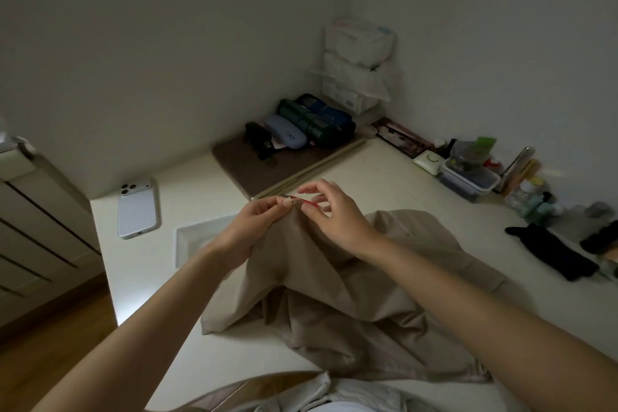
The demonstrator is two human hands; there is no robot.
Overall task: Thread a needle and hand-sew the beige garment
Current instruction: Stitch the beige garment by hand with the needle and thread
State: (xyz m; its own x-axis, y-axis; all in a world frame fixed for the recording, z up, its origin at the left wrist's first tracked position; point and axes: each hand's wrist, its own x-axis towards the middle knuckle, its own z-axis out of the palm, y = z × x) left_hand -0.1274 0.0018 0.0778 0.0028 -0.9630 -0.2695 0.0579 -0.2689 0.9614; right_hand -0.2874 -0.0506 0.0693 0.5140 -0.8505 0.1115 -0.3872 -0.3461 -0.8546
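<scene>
A beige garment [334, 294] lies bunched on the white desk [384, 177] and is lifted to a peak between my hands. My left hand [254, 221] pinches the raised fold of the garment at its top. My right hand [331, 214] meets it from the right, thumb and forefinger closed on a small red thing [302, 201] right at the fold, other fingers spread. Whether that red thing is thread or a needle's holder is too small to tell. No needle is clearly visible.
A white phone [138, 209] lies face down at the desk's left. A brown mat [267, 167] at the back holds a glasses case [286, 135] and dark rolled items. Containers and bottles [468, 174] line the right wall; black items [551, 254] lie at the right edge.
</scene>
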